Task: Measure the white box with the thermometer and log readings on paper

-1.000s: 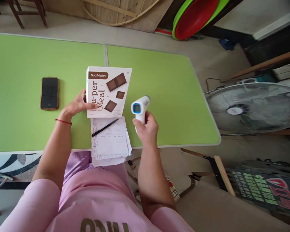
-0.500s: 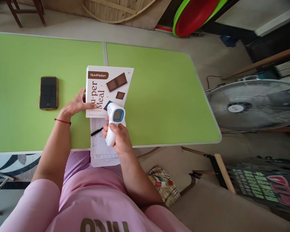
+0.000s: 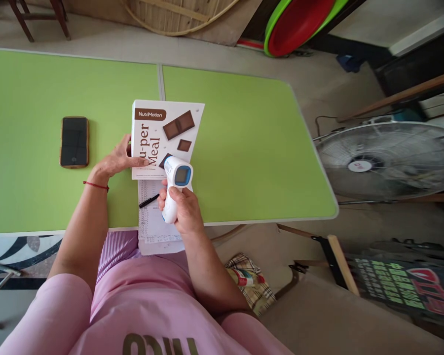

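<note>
Phone (image 3: 74, 141) on green table (image 3: 244, 148); fan (image 3: 388, 160) beside it.

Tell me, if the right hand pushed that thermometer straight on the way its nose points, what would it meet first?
Probably the white NutriMotion box: the right hand aims the white-and-blue thermometer gun at its near edge, though how far above the box it sits is unclear.

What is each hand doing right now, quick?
Left hand: open, fingers resting against the left edge of the NutriMotion box.
Right hand: closed around the handle of the infrared thermometer, held over the papers.
</note>
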Available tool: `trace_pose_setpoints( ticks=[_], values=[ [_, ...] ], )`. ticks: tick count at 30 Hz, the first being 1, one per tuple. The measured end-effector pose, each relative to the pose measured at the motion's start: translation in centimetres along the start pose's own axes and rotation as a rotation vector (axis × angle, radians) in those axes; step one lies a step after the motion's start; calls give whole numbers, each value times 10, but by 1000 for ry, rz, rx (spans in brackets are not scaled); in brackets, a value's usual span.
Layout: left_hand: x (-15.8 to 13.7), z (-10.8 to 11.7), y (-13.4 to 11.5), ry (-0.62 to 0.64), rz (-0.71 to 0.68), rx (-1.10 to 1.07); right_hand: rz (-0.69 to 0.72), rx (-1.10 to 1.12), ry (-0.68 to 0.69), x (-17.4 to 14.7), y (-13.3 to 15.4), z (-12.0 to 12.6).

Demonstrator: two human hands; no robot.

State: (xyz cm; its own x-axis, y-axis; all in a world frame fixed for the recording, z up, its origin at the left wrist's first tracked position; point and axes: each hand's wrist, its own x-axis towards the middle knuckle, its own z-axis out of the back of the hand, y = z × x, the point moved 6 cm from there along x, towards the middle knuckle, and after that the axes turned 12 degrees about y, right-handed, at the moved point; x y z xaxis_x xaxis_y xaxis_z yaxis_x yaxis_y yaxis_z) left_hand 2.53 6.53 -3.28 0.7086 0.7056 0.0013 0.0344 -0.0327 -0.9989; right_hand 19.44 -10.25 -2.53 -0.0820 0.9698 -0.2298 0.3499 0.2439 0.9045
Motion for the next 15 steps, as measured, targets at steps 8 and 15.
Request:
trace_pose_setpoints(
  ticks=[8,15],
  values=[
    [1,-12,-18,54,-24,6,-11,26,-8,1,-1,0],
    [4,-13,-19,76,-47,5,-5,32,24,3,-1,-5]
  ],
)
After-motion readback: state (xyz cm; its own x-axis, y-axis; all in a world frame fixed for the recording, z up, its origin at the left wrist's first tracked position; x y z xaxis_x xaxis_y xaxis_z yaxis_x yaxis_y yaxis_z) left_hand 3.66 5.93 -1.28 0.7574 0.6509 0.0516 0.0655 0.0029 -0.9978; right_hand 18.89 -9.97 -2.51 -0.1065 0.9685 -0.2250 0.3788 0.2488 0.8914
